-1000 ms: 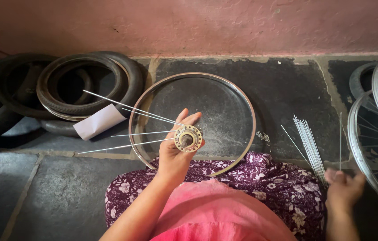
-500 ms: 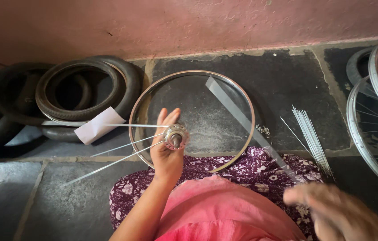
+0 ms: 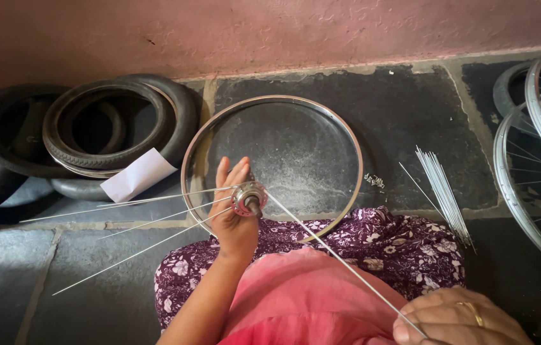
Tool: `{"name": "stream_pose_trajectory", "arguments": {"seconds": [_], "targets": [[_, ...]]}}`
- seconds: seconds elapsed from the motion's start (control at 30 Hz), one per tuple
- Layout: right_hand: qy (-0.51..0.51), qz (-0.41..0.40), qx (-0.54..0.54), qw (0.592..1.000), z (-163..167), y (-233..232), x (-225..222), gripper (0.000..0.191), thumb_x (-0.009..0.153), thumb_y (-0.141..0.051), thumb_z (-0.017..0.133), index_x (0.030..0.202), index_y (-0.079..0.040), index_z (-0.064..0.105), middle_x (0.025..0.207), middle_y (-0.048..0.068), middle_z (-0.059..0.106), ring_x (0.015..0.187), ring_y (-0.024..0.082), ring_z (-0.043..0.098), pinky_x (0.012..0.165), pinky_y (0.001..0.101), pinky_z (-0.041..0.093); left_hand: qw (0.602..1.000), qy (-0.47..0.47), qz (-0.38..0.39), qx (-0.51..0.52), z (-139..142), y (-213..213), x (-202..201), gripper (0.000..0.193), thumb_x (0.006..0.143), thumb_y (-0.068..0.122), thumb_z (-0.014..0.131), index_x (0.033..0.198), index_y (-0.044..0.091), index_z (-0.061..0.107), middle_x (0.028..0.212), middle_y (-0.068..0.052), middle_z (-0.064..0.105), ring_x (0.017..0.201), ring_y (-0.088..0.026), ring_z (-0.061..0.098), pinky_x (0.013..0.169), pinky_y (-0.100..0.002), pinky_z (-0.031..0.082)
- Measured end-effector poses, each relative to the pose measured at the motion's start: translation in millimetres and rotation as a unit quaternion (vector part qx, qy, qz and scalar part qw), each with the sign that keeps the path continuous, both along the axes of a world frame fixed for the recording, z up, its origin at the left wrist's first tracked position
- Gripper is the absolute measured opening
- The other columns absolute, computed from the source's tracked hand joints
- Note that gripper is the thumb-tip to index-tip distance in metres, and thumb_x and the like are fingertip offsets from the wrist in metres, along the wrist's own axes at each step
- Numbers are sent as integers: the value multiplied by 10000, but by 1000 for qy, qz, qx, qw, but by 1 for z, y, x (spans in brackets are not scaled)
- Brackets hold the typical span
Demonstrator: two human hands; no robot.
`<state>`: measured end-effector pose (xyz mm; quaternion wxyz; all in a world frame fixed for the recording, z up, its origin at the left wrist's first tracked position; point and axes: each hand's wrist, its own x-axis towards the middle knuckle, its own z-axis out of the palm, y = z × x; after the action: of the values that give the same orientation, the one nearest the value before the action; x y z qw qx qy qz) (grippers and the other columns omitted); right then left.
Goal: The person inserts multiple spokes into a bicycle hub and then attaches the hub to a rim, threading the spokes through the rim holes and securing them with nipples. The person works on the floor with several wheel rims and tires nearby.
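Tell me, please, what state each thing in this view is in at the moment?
Left hand: closed on the hub.
Hub: held up, three spokes fanning left.
Right hand: pinching the long spoke.
Long spoke: its tip at the hub.
Rim: bare, flat on the floor.
Spoke bundle: loose, on the floor.
Tyres: stacked by the wall.

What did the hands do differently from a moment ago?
The right hand left the loose spokes on the floor, picked up one spoke and brought its far end to the hub. The left hand moved the hub slightly left and still holds it. The bare rim and tyres stayed put.
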<state>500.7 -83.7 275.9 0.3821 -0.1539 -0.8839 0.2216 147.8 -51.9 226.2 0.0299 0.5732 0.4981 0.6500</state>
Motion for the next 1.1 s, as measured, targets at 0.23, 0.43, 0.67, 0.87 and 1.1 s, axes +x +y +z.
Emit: {"name": "stream_pose_trajectory", "arguments": {"seconds": [0.23,0.43,0.67,0.87,1.1], "targets": [[92,79,-32,992,3,11,-15,140,982,-187,631,1100,-115,615,989,16,766,922,152,762,814,363,630,1000,17,-1,-1,-4,2,-1,530,803,-129,737,1305,28,677,1404,-114,665,1517,-331,453,1259,-440,374],[45,85,8,995,-7,16,-28,137,987,-200,676,1086,-124,621,961,18,766,899,160,775,791,348,641,999,49,9,-10,-17,3,-7,524,783,-125,754,1277,36,690,1393,-116,665,1498,-337,463,1249,-442,379],[48,30,-11,998,-21,7,-28,117,962,-243,659,1037,-152,655,957,-27,764,899,136,754,802,346,613,998,55,14,-21,-32,7,-6,520,778,-118,751,1268,48,704,1391,-115,671,1494,-338,477,1244,-439,390],[60,41,-26,997,-25,9,-22,143,972,-241,652,1081,-152,627,955,-30,758,899,133,758,800,337,619,999,49,6,-9,-34,9,-2,498,791,-85,787,1263,48,699,1387,-106,669,1488,-333,477,1246,-439,381],[-20,-3,113,993,-13,13,-46,305,961,-278,619,1194,-83,637,1028,62,713,977,197,748,880,374,626,996,84,0,-10,-36,11,-6,552,761,-100,777,1285,52,693,1382,-103,673,1473,-326,500,1260,-460,363]]}}
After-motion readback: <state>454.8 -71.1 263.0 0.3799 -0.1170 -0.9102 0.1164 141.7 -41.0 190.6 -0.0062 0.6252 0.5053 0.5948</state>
